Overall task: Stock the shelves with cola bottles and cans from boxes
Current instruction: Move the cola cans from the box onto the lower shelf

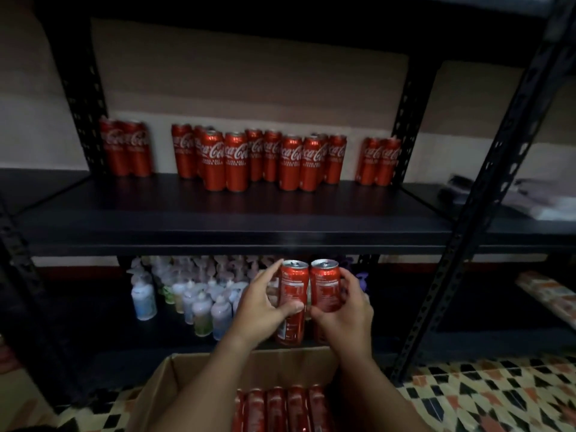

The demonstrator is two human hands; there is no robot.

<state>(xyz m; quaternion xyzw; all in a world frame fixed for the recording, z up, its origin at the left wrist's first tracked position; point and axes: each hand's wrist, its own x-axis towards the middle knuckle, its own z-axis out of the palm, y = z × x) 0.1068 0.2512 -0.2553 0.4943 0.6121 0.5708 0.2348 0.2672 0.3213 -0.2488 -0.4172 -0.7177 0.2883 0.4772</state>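
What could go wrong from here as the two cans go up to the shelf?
The left hand and right hand each grip one can, left can and right can, pressed side by side; the left fingers look partly spread, so that can might slip. Lifting them, the tops could hit the shelf edge. On the shelf, they could topple the front cans.

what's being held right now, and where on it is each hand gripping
Two red cola cans, upright, side by side. The left hand grips the left can around its middle; the right hand grips the right can around its lower half.
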